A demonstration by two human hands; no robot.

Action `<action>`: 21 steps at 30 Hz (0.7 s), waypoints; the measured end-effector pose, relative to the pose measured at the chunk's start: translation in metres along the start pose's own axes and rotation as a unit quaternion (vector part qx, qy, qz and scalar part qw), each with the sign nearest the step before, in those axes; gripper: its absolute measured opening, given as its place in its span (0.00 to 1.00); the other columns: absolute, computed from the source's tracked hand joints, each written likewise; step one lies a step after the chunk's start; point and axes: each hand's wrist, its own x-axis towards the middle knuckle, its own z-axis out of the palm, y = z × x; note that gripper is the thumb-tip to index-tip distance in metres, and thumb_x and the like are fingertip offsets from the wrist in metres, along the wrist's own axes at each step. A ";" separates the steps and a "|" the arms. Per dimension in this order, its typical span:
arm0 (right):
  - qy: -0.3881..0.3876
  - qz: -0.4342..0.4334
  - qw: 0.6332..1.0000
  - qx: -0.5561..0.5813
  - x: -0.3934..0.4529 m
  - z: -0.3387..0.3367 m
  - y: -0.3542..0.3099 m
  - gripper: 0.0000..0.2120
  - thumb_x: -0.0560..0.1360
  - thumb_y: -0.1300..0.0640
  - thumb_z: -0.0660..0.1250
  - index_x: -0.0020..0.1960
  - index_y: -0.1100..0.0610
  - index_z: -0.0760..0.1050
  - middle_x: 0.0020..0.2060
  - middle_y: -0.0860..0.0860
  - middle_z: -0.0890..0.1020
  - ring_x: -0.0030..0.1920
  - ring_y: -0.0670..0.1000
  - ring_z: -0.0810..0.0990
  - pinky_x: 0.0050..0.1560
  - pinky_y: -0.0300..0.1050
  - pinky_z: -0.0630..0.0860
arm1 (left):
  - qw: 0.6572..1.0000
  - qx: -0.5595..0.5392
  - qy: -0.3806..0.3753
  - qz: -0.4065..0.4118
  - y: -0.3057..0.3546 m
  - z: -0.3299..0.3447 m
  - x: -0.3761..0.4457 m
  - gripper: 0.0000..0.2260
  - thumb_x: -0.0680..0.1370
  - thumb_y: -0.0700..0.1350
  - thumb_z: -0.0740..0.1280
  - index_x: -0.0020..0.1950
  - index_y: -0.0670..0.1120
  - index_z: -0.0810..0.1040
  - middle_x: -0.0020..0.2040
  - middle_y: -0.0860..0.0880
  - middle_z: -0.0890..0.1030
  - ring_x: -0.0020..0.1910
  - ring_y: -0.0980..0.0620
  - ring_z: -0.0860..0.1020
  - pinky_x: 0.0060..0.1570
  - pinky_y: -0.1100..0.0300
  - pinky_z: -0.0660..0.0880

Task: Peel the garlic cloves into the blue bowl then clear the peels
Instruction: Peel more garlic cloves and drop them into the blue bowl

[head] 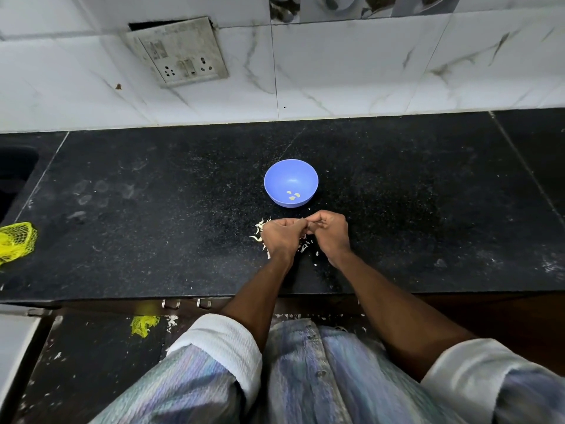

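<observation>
Left hand and right hand meet, fingers curled, apparently pinching a hidden garlic clove near the blue bowl. Likely small, firm, slippery; its papery skin probably tears best from the tip.

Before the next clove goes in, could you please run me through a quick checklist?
1. Blue bowl upright on the counter: ok.
2. Peeled cloves already in the bowl: ok, a few.
3. Left hand and right hand together just short of the bowl: ok.
4. Clove held fully peeled: cannot tell, fingers hide it.
5. Peels cleared: not ok, scattered under the hands.
</observation>
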 end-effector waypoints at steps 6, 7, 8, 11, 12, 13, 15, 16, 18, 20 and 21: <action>-0.016 0.019 0.998 0.056 0.004 -0.001 -0.007 0.07 0.76 0.73 0.70 0.45 0.64 0.83 0.36 0.59 0.86 0.36 0.51 0.84 0.41 0.41 0.81 | 0.997 -0.055 -0.046 -0.028 -0.004 -0.002 0.012 0.04 0.75 0.37 0.74 0.41 0.39 0.88 0.38 0.41 0.87 0.36 0.53 0.83 0.42 0.59 0.81; -0.017 0.019 0.998 0.059 0.006 -0.001 -0.008 0.06 0.76 0.73 0.70 0.46 0.65 0.83 0.37 0.60 0.86 0.37 0.52 0.85 0.42 0.41 0.82 | 0.996 -0.067 -0.056 -0.029 -0.003 -0.002 0.014 0.05 0.76 0.36 0.73 0.42 0.39 0.88 0.39 0.40 0.87 0.38 0.51 0.84 0.45 0.58 0.83; -0.017 0.020 0.998 0.061 0.007 -0.001 -0.009 0.06 0.76 0.73 0.70 0.47 0.64 0.83 0.38 0.61 0.86 0.37 0.52 0.85 0.43 0.42 0.82 | 0.995 -0.077 -0.063 -0.030 -0.002 -0.002 0.016 0.06 0.77 0.36 0.72 0.43 0.38 0.88 0.40 0.39 0.87 0.39 0.49 0.84 0.47 0.57 0.83; -0.020 0.025 0.998 0.057 0.011 -0.001 -0.007 0.07 0.76 0.72 0.70 0.46 0.62 0.83 0.38 0.60 0.86 0.38 0.53 0.85 0.43 0.43 0.83 | 0.993 -0.093 -0.069 -0.034 -0.001 -0.002 0.019 0.06 0.78 0.34 0.71 0.44 0.37 0.87 0.41 0.39 0.87 0.38 0.50 0.84 0.45 0.62 0.83; -0.023 0.025 0.998 0.053 0.011 -0.001 -0.006 0.07 0.76 0.72 0.70 0.46 0.63 0.83 0.38 0.61 0.86 0.38 0.54 0.85 0.44 0.45 0.83 | 0.993 -0.093 -0.069 -0.036 0.000 -0.003 0.019 0.05 0.77 0.34 0.71 0.44 0.36 0.87 0.40 0.39 0.87 0.37 0.52 0.84 0.43 0.63 0.82; -0.026 0.025 0.998 0.050 0.012 -0.001 -0.006 0.06 0.76 0.72 0.70 0.46 0.63 0.83 0.38 0.61 0.86 0.38 0.55 0.85 0.45 0.46 0.83 | 0.993 -0.092 -0.070 -0.036 0.000 -0.003 0.019 0.05 0.76 0.33 0.72 0.45 0.36 0.87 0.40 0.40 0.87 0.36 0.52 0.84 0.42 0.64 0.82; -0.028 0.022 0.998 0.045 0.014 -0.001 -0.007 0.07 0.76 0.72 0.71 0.46 0.62 0.83 0.37 0.61 0.86 0.38 0.55 0.85 0.45 0.46 0.83 | 0.993 -0.087 -0.074 -0.038 0.001 -0.004 0.020 0.04 0.75 0.34 0.73 0.45 0.36 0.88 0.41 0.39 0.87 0.36 0.52 0.84 0.41 0.64 0.81; -0.029 0.021 0.998 0.043 0.014 -0.001 -0.008 0.07 0.76 0.72 0.71 0.46 0.62 0.83 0.37 0.60 0.86 0.37 0.54 0.85 0.44 0.44 0.83 | 0.993 -0.085 -0.075 -0.039 0.002 -0.004 0.020 0.04 0.75 0.34 0.73 0.45 0.36 0.88 0.41 0.39 0.87 0.36 0.52 0.83 0.41 0.63 0.81; -0.031 0.020 0.999 0.037 0.015 -0.001 -0.010 0.08 0.76 0.72 0.70 0.45 0.61 0.83 0.37 0.59 0.86 0.37 0.51 0.85 0.42 0.40 0.82 | 0.994 -0.078 -0.067 -0.038 0.004 -0.004 0.021 0.03 0.73 0.34 0.74 0.43 0.37 0.88 0.39 0.40 0.87 0.35 0.53 0.81 0.40 0.62 0.80; -0.033 0.019 0.999 0.031 0.016 0.000 -0.011 0.10 0.76 0.73 0.70 0.45 0.60 0.83 0.37 0.57 0.86 0.37 0.50 0.84 0.42 0.40 0.82 | 0.997 -0.058 -0.050 -0.031 0.007 -0.003 0.020 0.02 0.72 0.35 0.75 0.40 0.38 0.88 0.36 0.42 0.86 0.32 0.55 0.79 0.36 0.64 0.78; -0.033 0.019 0.999 0.027 0.016 0.000 -0.011 0.10 0.76 0.73 0.69 0.44 0.60 0.83 0.36 0.56 0.86 0.37 0.49 0.84 0.42 0.40 0.82 | 0.998 -0.047 -0.039 -0.024 0.008 -0.002 0.019 0.02 0.71 0.35 0.75 0.39 0.39 0.88 0.34 0.44 0.85 0.30 0.57 0.78 0.34 0.65 0.76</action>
